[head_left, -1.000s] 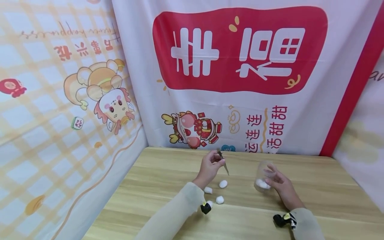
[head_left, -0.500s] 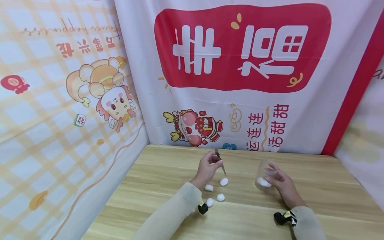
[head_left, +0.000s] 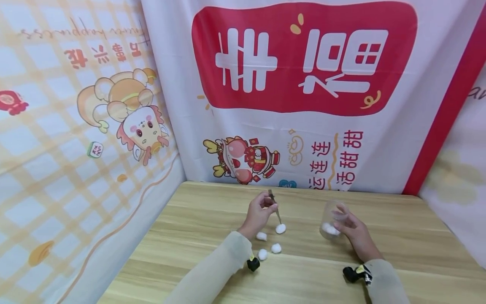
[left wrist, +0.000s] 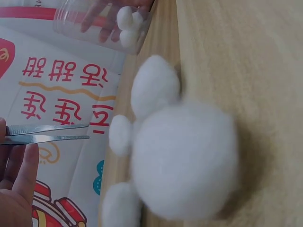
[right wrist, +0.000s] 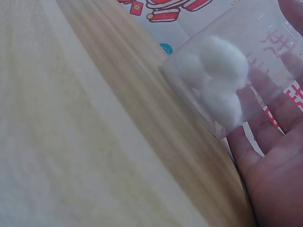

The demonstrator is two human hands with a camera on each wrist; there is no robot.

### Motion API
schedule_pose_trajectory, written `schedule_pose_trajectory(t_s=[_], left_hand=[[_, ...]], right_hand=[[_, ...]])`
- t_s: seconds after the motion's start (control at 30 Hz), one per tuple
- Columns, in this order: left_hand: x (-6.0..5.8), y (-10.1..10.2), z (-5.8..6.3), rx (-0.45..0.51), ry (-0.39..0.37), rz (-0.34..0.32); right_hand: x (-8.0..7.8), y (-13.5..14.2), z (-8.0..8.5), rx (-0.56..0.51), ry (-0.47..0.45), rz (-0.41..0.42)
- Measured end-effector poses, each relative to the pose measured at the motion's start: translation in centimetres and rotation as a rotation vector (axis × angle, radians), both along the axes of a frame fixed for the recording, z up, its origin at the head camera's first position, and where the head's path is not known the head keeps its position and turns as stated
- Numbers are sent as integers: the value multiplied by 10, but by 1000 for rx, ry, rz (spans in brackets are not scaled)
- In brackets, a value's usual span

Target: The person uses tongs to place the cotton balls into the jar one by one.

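Note:
My left hand (head_left: 258,214) pinches a pair of metal tweezers (left wrist: 47,134), which point down toward a white cotton ball (head_left: 280,228). In the left wrist view the tweezer tips are slightly parted; whether they touch that ball I cannot tell. Several more cotton balls lie near this hand, among them one at the wrist side (head_left: 262,254) and a large-looking one (left wrist: 184,161) close to the left wrist camera. On the right, my right hand (head_left: 355,233) holds a clear plastic jar (head_left: 326,215) at its side. A few cotton balls (right wrist: 220,78) sit at the jar's bottom.
The wooden table (head_left: 303,278) ends at a white and red printed cloth (head_left: 228,122) behind it. Another patterned cloth (head_left: 95,177) hangs along the left side. A small black camera (head_left: 253,263) is strapped to the left wrist, and another black camera (head_left: 353,274) to the right wrist.
My left hand has brought the tweezers down, so their tips are now at the far cotton ball. The right hand keeps holding the jar in much the same place.

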State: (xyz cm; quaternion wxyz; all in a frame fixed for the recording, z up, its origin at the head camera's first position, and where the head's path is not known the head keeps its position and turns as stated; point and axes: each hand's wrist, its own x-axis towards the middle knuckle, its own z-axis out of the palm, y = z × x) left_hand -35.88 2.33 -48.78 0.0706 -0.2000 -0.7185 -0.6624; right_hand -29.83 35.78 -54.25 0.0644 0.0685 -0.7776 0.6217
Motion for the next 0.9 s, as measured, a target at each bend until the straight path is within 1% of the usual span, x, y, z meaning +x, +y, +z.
schedule_pose_trajectory(t_s=[0.13, 0.3, 0.37, 0.4, 0.5, 0.6, 0.63, 0.8, 0.9], left_hand=[[-1, 0, -2, -10, 1, -7], [0, 0, -4, -10, 13, -16], [0, 0, -4, -14, 8, -21], [3, 1, 0, -16, 22, -20], [2, 1, -2, -18, 30, -29], [1, 1, -5, -26, 42, -28], [-2, 1, -10, -30, 31, -33], [-3, 3, -13, -56, 22, -36], [-4, 4, -16, -70, 16, -35]], right_hand=[[-1, -1, 0, 7, -8, -3], [-1, -2, 2, 14, 20, 0], [0, -3, 3, 12, 30, -2], [1, -4, 3, 13, 29, -3], [2, -4, 5, 16, 19, -6], [2, -3, 4, 6, 8, -4], [2, -3, 3, -2, 12, -3], [1, -3, 2, -32, 28, 4], [1, -3, 3, -31, 18, 5]])
